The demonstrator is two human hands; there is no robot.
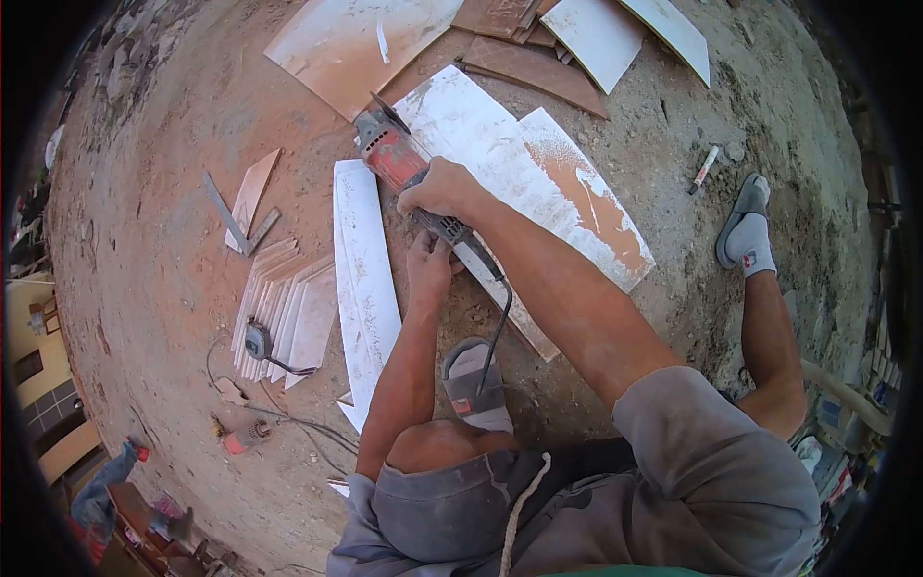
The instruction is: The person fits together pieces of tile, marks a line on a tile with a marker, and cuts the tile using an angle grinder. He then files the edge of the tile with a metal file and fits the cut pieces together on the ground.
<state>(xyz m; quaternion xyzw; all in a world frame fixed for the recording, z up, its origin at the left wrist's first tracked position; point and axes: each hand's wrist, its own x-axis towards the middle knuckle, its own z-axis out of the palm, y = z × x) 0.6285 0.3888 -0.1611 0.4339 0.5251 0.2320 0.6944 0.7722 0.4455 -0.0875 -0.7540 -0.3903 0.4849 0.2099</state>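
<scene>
My right hand (444, 189) is wrapped around the body of a red and black angle grinder (392, 159). Its disc (389, 112) points away from me, over the edge of a large white tile (457, 111). My left hand (430, 262) is closed, its curled fingers against the grinder's rear end near the cord; its exact grip is partly hidden. A narrow tile strip (514, 308) runs out from under the grinder toward me. Left of the grinder, long white tile pieces (363, 279) lie on the dirt.
A metal square (228, 213), a stack of cut tiles (306, 306) and a tape measure (257, 339) lie to the left. Another red tool (246, 438) sits near cords. More tiles (596, 38) lie at the back, and a marker-like tube (705, 169) at right.
</scene>
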